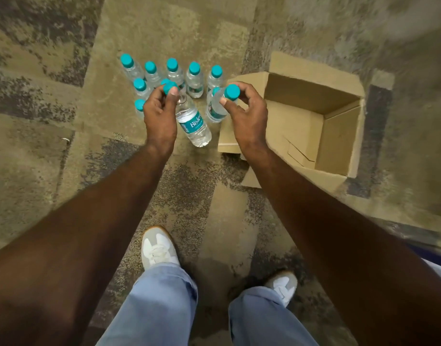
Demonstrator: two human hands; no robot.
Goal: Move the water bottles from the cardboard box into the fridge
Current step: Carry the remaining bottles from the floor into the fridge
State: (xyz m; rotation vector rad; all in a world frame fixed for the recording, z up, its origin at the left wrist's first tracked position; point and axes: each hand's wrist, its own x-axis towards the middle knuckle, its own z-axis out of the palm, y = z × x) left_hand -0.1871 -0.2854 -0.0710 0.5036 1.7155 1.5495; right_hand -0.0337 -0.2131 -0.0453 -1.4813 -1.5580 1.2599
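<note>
A patterned carpet [64,146] carries an open cardboard box [339,136]. Beside it stand water bottles [194,78]. Left hand [159,116] fingers pinch one bottle [193,123] by its cap; right hand [246,116] fingers pinch another bottle [215,106].

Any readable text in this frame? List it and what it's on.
"Bisle", cut off at the label's edge: teal label of the bottle in the left hand.
Label of the bottle in the right hand: print too blurred to read.
Other bottles' labels: too small to read.
Cardboard box: no print visible.
</note>
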